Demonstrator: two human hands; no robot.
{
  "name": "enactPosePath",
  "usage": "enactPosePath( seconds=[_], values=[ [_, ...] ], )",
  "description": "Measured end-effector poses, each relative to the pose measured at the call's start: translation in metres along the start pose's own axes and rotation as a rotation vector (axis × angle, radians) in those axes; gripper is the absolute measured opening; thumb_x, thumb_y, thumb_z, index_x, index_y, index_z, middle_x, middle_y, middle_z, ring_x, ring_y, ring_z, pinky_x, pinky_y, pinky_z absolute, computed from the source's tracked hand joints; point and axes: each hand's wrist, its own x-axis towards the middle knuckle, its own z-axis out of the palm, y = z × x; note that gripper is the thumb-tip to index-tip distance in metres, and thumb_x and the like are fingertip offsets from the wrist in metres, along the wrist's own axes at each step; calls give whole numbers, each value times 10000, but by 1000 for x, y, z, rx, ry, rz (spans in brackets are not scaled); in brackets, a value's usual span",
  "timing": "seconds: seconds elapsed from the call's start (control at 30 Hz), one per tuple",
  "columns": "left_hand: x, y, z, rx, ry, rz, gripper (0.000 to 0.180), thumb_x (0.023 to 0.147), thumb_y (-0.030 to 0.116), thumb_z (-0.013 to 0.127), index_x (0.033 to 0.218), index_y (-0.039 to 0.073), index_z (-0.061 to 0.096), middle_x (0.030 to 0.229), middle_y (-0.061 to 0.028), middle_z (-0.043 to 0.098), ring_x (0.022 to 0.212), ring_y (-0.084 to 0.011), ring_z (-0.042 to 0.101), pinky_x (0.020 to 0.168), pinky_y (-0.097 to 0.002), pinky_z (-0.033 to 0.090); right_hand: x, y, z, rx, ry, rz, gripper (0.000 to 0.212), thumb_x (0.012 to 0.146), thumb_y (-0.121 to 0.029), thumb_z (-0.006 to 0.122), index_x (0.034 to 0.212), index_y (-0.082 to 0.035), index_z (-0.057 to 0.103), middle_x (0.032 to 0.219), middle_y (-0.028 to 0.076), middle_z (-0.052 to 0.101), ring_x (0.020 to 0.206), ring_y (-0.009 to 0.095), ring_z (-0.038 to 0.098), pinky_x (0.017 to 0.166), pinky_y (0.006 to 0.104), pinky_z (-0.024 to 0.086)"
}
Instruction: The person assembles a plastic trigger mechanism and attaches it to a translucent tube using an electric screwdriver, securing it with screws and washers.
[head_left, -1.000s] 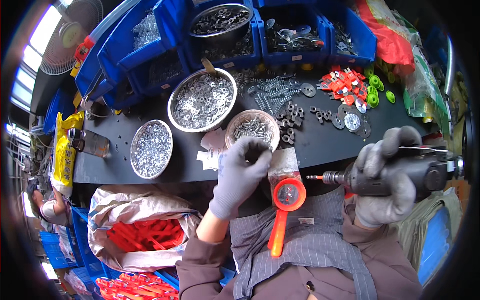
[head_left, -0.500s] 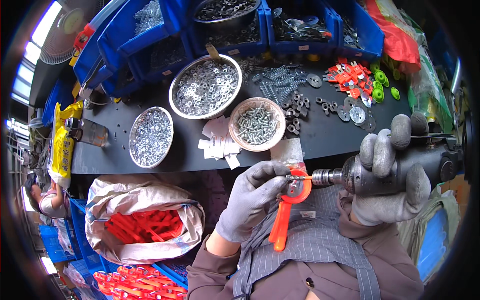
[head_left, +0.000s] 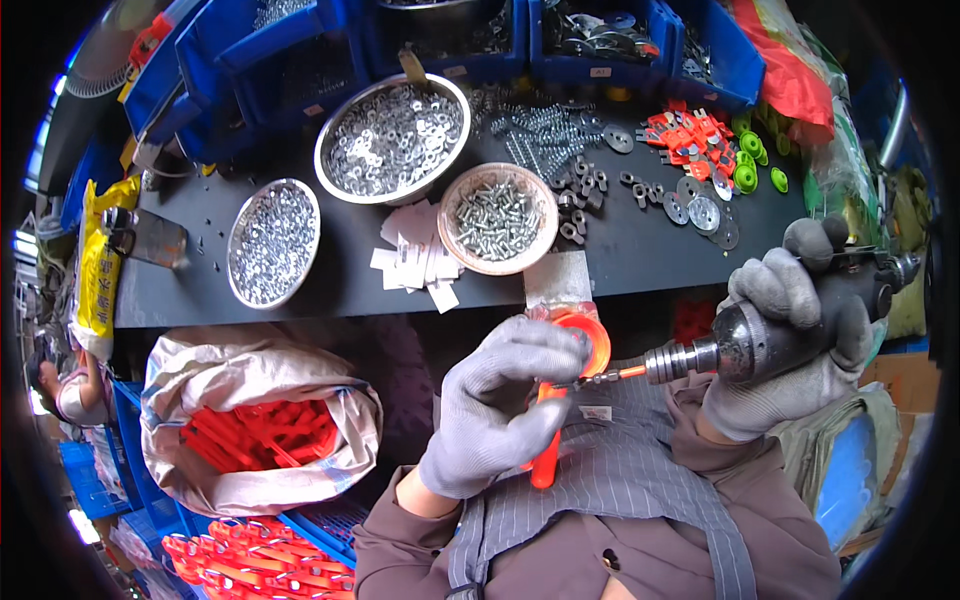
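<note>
My left hand (head_left: 495,405), in a grey glove, is closed around an orange-red plastic part (head_left: 597,345) with a round head and a handle hanging below. The fingers cover most of its face. My right hand (head_left: 765,400), also gloved, grips a black power screwdriver (head_left: 757,340) lying sideways, pointing left. Its thin bit (head_left: 630,371) has an orange sleeve and ends in small metal pieces at my left thumb and fingertips. Whether the tip sits in a screw is hidden there.
On the dark table (head_left: 350,290) stand a steel bowl (head_left: 319,160) of metal pieces, a smaller bowl (head_left: 551,220) of screws and a white bowl (head_left: 316,240) of small parts. Springs (head_left: 545,135) and orange pieces (head_left: 690,138) lie behind. A sack (head_left: 170,440) holds red parts at left.
My left hand has turned the orange-red part, so its metal-fitted face is now mostly behind my fingers. The screwdriver has dropped slightly and moved right. The whole view has shifted a little.
</note>
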Motion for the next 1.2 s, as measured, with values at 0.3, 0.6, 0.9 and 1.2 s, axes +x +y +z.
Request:
enactPosePath(
  seconds=[0.3, 0.6, 0.9, 1.2],
  values=[
    [-48, -32, -33, -90, 323, -144, 642, 788, 339, 727, 1266, -40, 527, 1205, -121, 549, 1091, -205, 540, 981, -350, 415, -35, 17, -60, -403, -5, 32, 573, 823, -179, 606, 1341, 0, 439, 1114, 147, 608, 824, 216, 649, 774, 398, 521],
    [-78, -42, -30, 76, 340, -761, 323, 933, 144, 610, 1195, -46, 590, 1004, -49, 645, 902, -92, 583, 844, -245, 469, -42, 35, -16, -675, -78, 156, 629, 822, -169, 628, 1386, -8, 399, 1074, 146, 570, 768, 200, 625, 712, 354, 503],
    [-93, -27, -17, -164, -255, -932, 280, 982, 278, 612, 954, 4, 663, 770, 77, 542, 692, -8, 437, 607, -208, 376, -43, 52, -2, -805, -294, 294, 438, 839, -205, 752, 1164, -58, 499, 927, 84, 551, 745, 171, 608, 650, 338, 531],
    [-102, -27, -7, -105, -115, -924, 246, 977, 285, 624, 932, 45, 661, 787, 88, 548, 693, 2, 437, 609, -190, 372, -32, 52, -2, -829, -425, 244, 577, 824, 45, 667, 1349, 38, 427, 1154, 138, 618, 953, 180, 636, 797, 309, 552]
  ],
)
